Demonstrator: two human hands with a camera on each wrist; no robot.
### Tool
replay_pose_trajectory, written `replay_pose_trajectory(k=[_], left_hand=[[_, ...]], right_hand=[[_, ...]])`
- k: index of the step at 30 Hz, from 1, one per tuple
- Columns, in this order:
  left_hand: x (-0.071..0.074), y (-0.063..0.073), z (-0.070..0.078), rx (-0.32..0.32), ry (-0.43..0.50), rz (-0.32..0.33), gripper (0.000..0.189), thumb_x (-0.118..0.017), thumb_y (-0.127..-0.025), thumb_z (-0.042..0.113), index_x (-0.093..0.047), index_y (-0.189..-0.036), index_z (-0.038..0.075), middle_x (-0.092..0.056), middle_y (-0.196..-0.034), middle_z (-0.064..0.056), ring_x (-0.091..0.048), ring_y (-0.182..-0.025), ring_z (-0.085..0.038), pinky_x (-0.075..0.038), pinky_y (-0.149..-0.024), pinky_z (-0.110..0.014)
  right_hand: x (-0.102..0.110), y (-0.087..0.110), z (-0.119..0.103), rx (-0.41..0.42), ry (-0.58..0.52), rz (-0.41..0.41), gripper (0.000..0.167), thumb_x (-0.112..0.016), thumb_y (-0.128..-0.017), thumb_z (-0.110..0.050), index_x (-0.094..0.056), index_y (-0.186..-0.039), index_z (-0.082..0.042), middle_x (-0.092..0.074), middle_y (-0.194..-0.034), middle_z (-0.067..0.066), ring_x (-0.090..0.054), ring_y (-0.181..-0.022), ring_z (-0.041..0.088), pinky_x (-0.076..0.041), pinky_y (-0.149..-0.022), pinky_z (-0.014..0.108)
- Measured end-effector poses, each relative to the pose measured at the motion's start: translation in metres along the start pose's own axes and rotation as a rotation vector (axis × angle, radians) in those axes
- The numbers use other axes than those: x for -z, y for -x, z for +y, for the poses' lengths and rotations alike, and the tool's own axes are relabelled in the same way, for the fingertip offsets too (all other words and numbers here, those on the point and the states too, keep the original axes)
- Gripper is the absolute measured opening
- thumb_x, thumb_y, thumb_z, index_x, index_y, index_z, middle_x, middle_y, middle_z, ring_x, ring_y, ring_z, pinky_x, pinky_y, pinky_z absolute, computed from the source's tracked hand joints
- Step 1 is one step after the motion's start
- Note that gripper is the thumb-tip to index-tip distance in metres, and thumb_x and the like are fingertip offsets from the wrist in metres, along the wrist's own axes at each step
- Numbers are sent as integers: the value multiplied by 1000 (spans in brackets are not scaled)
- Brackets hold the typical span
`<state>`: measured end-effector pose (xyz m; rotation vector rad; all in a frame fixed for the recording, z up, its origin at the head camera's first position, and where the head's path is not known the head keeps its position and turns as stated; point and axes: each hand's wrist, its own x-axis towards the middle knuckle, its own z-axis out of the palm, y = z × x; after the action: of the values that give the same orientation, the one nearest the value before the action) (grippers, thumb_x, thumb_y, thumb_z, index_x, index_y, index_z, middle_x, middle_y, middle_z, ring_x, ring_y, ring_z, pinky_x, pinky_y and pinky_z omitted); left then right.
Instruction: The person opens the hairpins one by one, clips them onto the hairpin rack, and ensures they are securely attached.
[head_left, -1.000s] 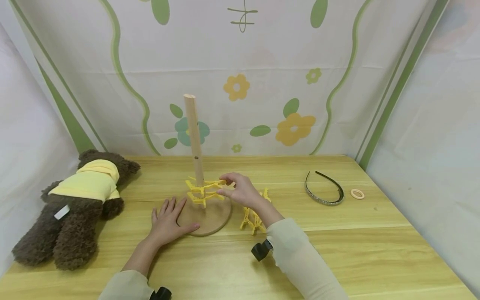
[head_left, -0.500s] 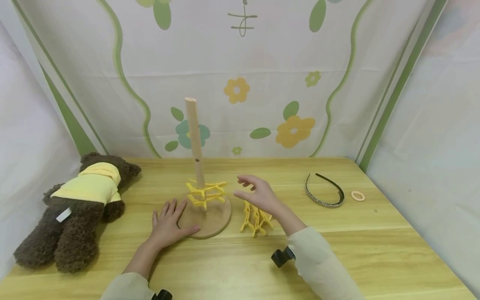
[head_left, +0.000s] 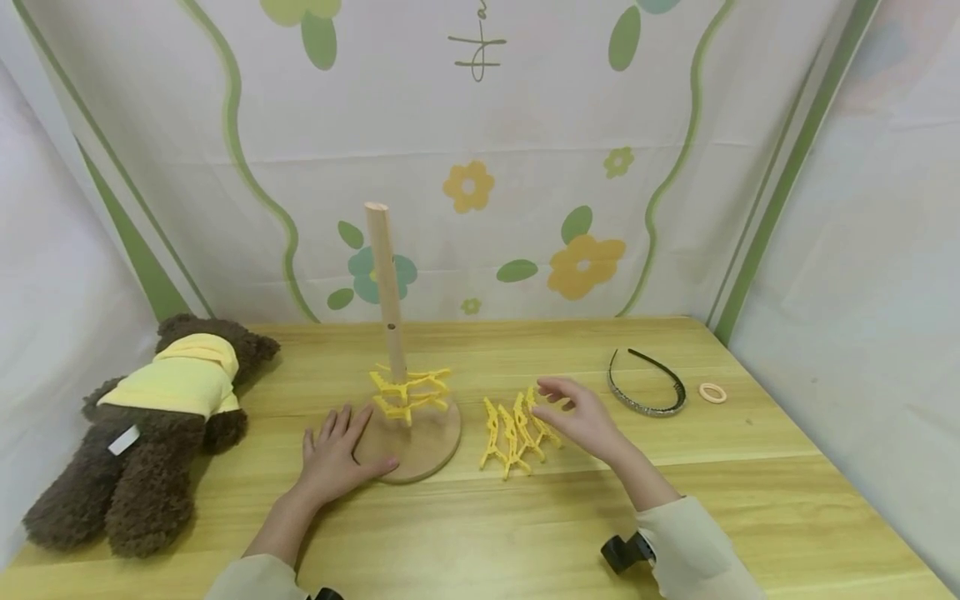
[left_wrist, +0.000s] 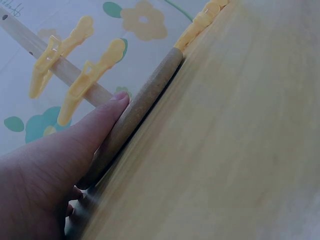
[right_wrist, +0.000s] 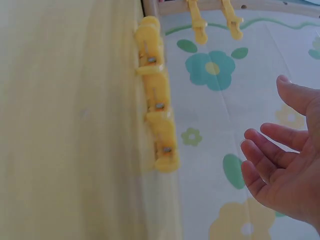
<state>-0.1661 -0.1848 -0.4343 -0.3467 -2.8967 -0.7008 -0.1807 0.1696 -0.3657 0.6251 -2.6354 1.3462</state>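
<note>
A wooden post [head_left: 384, 283] stands upright on a round wooden base [head_left: 427, 446]. Two yellow hair clips [head_left: 392, 387] are clamped on its lower part, one above the other. My left hand [head_left: 333, 454] rests at the base's left side, fingers spread; its thumb [left_wrist: 120, 96] lies over the rim in the left wrist view. Several more yellow hair clips [head_left: 511, 440] lie in a row on the table, right of the base. Close over the right end of that row is my right hand [head_left: 583, 419], fingers loosely bent and holding nothing. The right wrist view shows its bare palm [right_wrist: 295, 185] beside the clips.
At the left of the table [head_left: 465, 542] lies a brown teddy bear [head_left: 150, 450] in a yellow top. A glittery headband [head_left: 651, 408] and a small pale ring [head_left: 712, 393] lie at the right. A floral cloth [head_left: 480, 117] hangs behind.
My right hand has let go of the upper hair clip on the post and moved right, over the row on the table. My left hand has stayed at the base.
</note>
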Motion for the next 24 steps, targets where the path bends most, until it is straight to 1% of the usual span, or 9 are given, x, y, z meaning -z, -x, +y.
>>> replay_pose_trajectory(k=[4, 10, 14, 16, 18, 21, 23, 24], left_hand=[[-1, 0, -1, -4, 6, -1, 94, -55, -66, 65, -28, -136, 9, -20, -135, -28, -10, -122, -45, 1, -86, -65], [-3, -1, -3, 5, 2, -19, 95, -54, -66, 67, -25, -137, 10, -17, -136, -27, -8, -122, -44, 3, -87, -64], [-4, -3, -4, 3, 6, -22, 95, -54, -66, 66, -24, -137, 11, -16, -136, -27, -8, -122, -44, 4, -86, -65], [-3, -3, -4, 5, 7, -25, 95, -54, -66, 66, -24, -137, 11, -16, -136, -27, -7, -122, -44, 4, -86, -64], [-3, -3, -4, 7, 8, -25, 95, -54, -66, 66, -24, -137, 11, -16, -136, -27, -7, -122, -44, 4, -87, -64], [-3, -2, -4, 10, 5, -30, 95, -54, -66, 66, -24, -137, 11, -16, -136, -27, -7, -123, -44, 4, -87, -64], [-3, -1, -4, 11, 4, -33, 94, -54, -67, 66, -24, -137, 11, -16, -136, -26, -7, -123, -44, 4, -87, -64], [-3, -1, -4, 11, 4, -33, 94, -54, -67, 66, -24, -137, 11, -16, -136, -27, -7, -123, -44, 4, -87, -64]], right_hand=[[4, 10, 11, -12, 1, 0, 48, -62, -80, -27, -50, -116, 2, -55, -104, 14, -49, -92, 28, -39, -75, 42], [6, 19, 25, -56, -24, 3, 49, -63, -79, -26, -50, -116, 3, -54, -105, 16, -49, -93, 26, -40, -75, 41], [3, 25, 35, -114, -65, -3, 49, -66, -77, -25, -51, -115, 3, -55, -104, 16, -50, -91, 26, -41, -75, 38], [-1, 29, 31, -150, -85, -10, 48, -66, -77, -21, -51, -115, 5, -54, -104, 17, -50, -92, 28, -42, -76, 38], [-8, 32, 36, -153, -52, -4, 46, -67, -76, -21, -53, -113, 3, -55, -102, 13, -51, -92, 25, -43, -77, 37], [-18, 36, 41, -137, 17, 17, 42, -68, -75, -19, -56, -110, 1, -55, -99, 9, -51, -92, 22, -41, -79, 39], [-23, 37, 51, -113, 68, 37, 40, -69, -74, -23, -58, -107, -2, -55, -97, 4, -51, -90, 18, -41, -78, 37], [-24, 37, 52, -117, 73, 44, 40, -69, -74, -22, -58, -106, -2, -55, -97, 3, -51, -90, 17, -41, -78, 37]])
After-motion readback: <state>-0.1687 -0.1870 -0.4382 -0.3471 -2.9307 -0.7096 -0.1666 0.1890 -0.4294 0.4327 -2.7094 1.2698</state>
